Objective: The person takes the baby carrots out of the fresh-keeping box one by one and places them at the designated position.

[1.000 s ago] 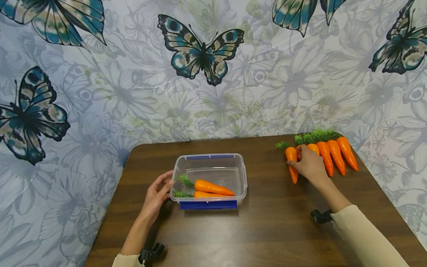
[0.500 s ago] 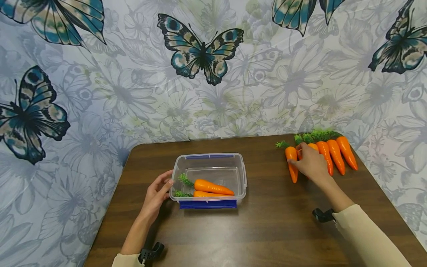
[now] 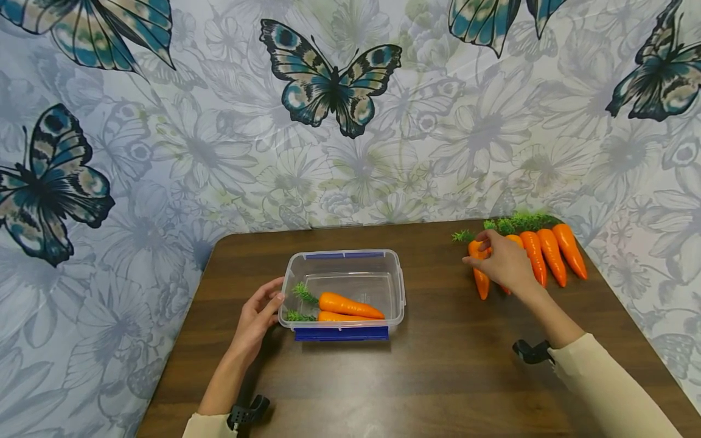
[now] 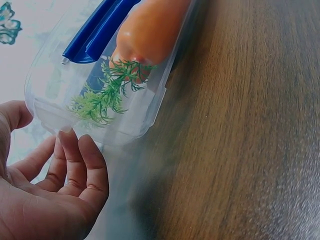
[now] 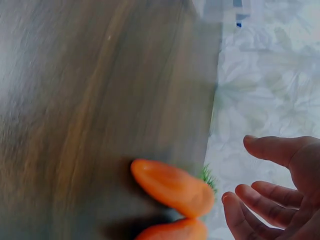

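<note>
My left hand [image 3: 254, 319] touches the left end of a clear plastic food container [image 3: 395, 286], its fingertips at the outer wall and rim. Inside, two orange carrots [image 3: 350, 305] with feathery green tops lie side by side. In the left wrist view, the fingers [image 4: 94, 160] bend loosely against the container's corner. Over the left end of a row of carrots, my right hand [image 3: 506, 264] overlaps the leftmost carrot [image 3: 481, 285] and partly hides its neighbours. The right wrist view shows the thumb and fingers spread apart beside a carrot [image 5: 172, 187], with nothing between them.
Several more carrots [image 3: 552, 258] lie at the back right of the brown wooden table [image 3: 438, 377], tops toward the wall. Blue latches [image 3: 342, 334] hang at the container's long sides. A butterfly-patterned backdrop [image 3: 350, 182] stands behind the table.
The right hand's fingers and thumb have lifted and shifted slightly left, across the leftmost carrot; a carrot tip beneath the hand now shows. The left hand and container stay put.
</note>
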Action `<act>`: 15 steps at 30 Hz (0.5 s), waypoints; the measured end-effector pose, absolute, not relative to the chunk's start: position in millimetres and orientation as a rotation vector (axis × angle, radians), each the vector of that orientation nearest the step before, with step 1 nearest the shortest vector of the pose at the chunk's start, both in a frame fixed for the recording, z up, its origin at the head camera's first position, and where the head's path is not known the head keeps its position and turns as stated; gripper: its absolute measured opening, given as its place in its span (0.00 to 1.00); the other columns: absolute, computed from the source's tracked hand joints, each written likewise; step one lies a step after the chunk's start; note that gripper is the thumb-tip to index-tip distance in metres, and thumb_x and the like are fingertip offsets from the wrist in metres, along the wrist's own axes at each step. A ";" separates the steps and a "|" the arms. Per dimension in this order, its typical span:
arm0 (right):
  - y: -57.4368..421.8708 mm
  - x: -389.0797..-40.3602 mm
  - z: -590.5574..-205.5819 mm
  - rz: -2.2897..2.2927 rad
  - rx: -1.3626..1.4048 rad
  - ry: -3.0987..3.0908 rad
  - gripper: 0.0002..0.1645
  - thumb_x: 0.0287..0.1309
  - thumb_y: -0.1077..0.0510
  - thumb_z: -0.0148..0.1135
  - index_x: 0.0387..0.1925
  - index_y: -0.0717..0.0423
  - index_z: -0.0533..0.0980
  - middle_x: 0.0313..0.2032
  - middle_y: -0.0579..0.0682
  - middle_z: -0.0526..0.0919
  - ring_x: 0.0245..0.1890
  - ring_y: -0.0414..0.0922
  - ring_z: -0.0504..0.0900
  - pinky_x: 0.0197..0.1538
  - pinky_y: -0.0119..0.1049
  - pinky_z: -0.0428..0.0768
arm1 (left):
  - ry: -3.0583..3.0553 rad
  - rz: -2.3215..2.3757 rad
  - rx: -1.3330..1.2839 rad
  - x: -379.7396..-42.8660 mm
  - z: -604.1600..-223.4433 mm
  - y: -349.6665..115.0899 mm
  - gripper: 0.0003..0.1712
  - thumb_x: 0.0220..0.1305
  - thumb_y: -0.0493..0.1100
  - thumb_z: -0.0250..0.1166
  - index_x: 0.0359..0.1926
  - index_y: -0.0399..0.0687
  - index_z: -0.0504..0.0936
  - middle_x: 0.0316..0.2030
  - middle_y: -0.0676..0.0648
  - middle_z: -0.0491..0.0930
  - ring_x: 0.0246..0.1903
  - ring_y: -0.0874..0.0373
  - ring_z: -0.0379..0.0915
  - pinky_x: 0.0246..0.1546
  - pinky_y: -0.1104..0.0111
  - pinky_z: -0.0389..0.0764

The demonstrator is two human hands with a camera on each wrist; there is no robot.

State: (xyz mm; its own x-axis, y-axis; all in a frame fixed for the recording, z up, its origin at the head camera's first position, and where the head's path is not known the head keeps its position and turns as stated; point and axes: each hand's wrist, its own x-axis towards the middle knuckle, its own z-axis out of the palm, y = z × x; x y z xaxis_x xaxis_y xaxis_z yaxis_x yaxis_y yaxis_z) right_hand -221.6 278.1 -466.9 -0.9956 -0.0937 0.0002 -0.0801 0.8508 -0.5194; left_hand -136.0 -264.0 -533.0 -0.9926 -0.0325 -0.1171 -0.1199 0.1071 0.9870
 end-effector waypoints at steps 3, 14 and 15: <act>270.6 -220.5 -463.1 -0.896 -0.171 2.956 0.41 0.67 0.38 0.73 0.66 0.61 0.73 0.58 0.65 0.86 0.53 0.63 0.87 0.52 0.59 0.85 | 2.287 2.052 -0.157 -135.8 -532.8 -264.3 0.28 0.82 0.52 0.62 0.77 0.52 0.73 0.52 0.47 0.77 0.49 0.60 0.78 0.44 0.70 0.86; 237.7 -214.9 -451.6 -0.908 -0.276 2.945 0.36 0.66 0.40 0.74 0.64 0.58 0.75 0.54 0.62 0.86 0.45 0.52 0.87 0.48 0.51 0.84 | 2.286 2.053 -0.153 -137.0 -533.5 -265.5 0.28 0.82 0.52 0.62 0.77 0.53 0.73 0.52 0.50 0.78 0.49 0.62 0.78 0.44 0.70 0.85; 234.1 -214.2 -450.3 -0.918 -0.293 2.941 0.36 0.66 0.40 0.75 0.64 0.58 0.75 0.53 0.62 0.87 0.44 0.52 0.87 0.48 0.51 0.84 | 2.286 2.053 -0.153 -137.2 -533.6 -265.6 0.28 0.82 0.52 0.62 0.77 0.53 0.73 0.52 0.49 0.78 0.49 0.61 0.78 0.44 0.70 0.85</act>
State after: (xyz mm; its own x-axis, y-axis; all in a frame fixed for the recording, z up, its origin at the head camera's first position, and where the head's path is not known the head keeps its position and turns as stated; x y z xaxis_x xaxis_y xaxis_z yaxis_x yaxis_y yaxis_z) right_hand -214.2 234.1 -450.3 -0.9810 -0.1938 0.0115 -0.1659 0.8061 -0.5681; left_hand -137.2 -265.6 -533.6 -0.9929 -0.0298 -0.1151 -0.1176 0.1054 0.9874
